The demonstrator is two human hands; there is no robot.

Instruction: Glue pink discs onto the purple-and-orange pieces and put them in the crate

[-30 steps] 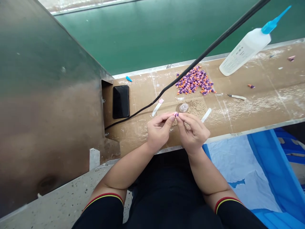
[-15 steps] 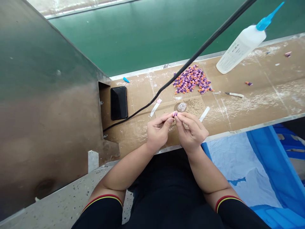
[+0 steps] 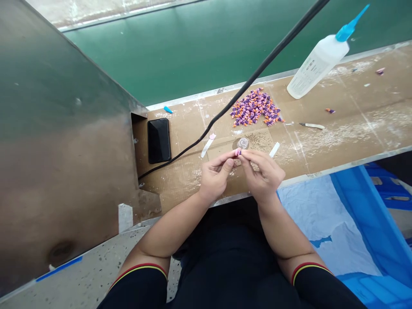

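Scarcely shifted since earlier — small purple piece (image 3: pixel 237 152) pinched between left hand (image 3: pixel 215 177) and right hand (image 3: pixel 263 176) fingertips, held above the bench's near edge (image 3: pixel 322 172), open cardboard to the right.

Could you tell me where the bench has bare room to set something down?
Free: the stretch right of the white strip, below the small knife, and the patch between the phone and the black cable. Crowded: around the bead pile, clear cap and squeeze bottle.

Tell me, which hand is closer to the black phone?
Left. The left hand sits just right of the black phone, a short gap away. The right hand is farther right, beyond the left one.
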